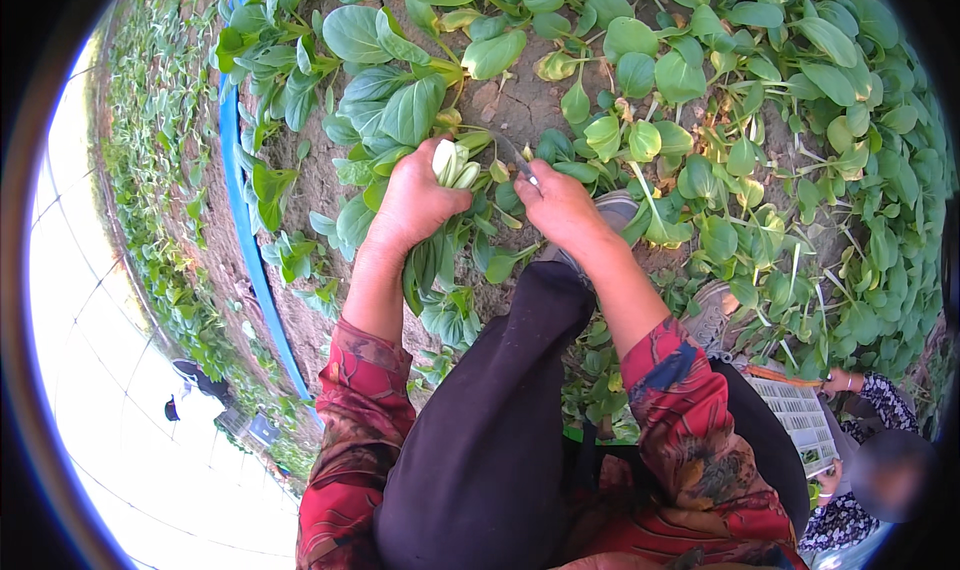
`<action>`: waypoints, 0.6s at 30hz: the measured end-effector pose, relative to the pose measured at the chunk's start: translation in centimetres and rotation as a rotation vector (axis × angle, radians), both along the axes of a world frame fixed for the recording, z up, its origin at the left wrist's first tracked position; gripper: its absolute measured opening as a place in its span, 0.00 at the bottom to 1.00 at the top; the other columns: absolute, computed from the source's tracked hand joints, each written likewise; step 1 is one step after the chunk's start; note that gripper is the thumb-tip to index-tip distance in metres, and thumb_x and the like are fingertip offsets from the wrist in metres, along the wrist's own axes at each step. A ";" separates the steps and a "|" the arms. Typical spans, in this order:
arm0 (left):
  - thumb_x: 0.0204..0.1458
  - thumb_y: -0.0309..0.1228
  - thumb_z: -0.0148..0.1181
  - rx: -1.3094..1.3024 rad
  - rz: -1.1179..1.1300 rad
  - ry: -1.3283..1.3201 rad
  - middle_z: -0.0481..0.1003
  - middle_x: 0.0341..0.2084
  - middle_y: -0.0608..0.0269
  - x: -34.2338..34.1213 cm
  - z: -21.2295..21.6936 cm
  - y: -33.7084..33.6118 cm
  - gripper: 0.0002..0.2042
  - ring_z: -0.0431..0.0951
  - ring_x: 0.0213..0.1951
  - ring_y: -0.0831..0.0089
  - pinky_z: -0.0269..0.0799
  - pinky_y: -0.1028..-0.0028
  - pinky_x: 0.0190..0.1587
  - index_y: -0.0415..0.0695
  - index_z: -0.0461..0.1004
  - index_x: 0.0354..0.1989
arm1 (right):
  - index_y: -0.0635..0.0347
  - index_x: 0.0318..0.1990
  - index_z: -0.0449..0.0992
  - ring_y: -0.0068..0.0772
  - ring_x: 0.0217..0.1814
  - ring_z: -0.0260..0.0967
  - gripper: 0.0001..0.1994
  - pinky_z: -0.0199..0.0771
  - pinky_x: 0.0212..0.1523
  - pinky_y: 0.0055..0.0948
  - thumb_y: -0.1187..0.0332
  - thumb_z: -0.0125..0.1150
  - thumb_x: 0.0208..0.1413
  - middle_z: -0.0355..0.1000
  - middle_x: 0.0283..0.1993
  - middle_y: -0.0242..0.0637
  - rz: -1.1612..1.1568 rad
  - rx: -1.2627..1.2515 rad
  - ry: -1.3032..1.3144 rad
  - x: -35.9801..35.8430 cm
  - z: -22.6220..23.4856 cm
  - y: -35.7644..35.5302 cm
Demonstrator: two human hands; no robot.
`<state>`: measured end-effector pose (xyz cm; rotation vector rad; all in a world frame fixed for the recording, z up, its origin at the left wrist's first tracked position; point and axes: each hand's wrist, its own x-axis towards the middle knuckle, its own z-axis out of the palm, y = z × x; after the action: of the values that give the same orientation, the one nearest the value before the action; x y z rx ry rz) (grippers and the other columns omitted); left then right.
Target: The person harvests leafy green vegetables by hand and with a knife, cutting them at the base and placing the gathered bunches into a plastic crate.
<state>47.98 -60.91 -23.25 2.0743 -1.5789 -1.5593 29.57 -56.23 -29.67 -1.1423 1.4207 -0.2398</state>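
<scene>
My left hand (412, 198) is closed around a bunch of bok choy (456, 164). Its pale stem ends stick out above my thumb, and dark green leaves hang below the hand. My right hand (562, 206) grips a small sickle (512, 150), its handle mostly hidden in the fingers. The thin curved blade reaches up and left, close to the base of a standing bok choy plant (400, 105) just beyond my left hand. Whether the blade touches that plant, I cannot tell. Bare cracked soil (520, 100) shows beyond the blade.
Leafy plants (720, 170), some yellowing, cover the bed to the right. A blue hose (238, 185) runs along the left. My shoe (615, 210) stands by my right hand. At lower right, another person (865, 430) holds a white crate (800, 420).
</scene>
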 end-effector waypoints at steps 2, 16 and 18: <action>0.31 0.26 0.66 0.019 -0.038 -0.045 0.75 0.33 0.60 0.1 -0.2 0.2 0.32 0.74 0.36 0.74 0.70 0.74 0.44 0.35 0.67 0.52 | 0.65 0.47 0.67 0.59 0.43 0.70 0.16 0.68 0.45 0.47 0.62 0.48 0.58 0.72 0.38 0.57 0.015 -0.002 0.059 0.4 0.1 -0.1; 0.31 0.24 0.67 0.015 0.070 -0.056 0.76 0.32 0.63 0.4 -0.8 0.6 0.25 0.74 0.34 0.75 0.70 0.74 0.42 0.36 0.72 0.43 | 0.69 0.49 0.66 0.59 0.45 0.69 0.17 0.67 0.46 0.46 0.64 0.46 0.57 0.71 0.39 0.61 0.106 0.027 0.031 1.1 -1.4 -1.7; 0.30 0.24 0.66 0.003 0.093 -0.033 0.76 0.32 0.62 0.4 -0.9 0.7 0.24 0.75 0.34 0.74 0.71 0.74 0.41 0.35 0.72 0.43 | 0.68 0.49 0.66 0.59 0.45 0.69 0.17 0.67 0.46 0.47 0.64 0.45 0.57 0.72 0.39 0.60 0.115 0.009 0.066 1.4 -1.5 -1.9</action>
<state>48.36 -60.23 -24.17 2.1528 -1.4685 -1.5053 30.98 -58.11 -31.15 -1.2296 1.4070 -0.1151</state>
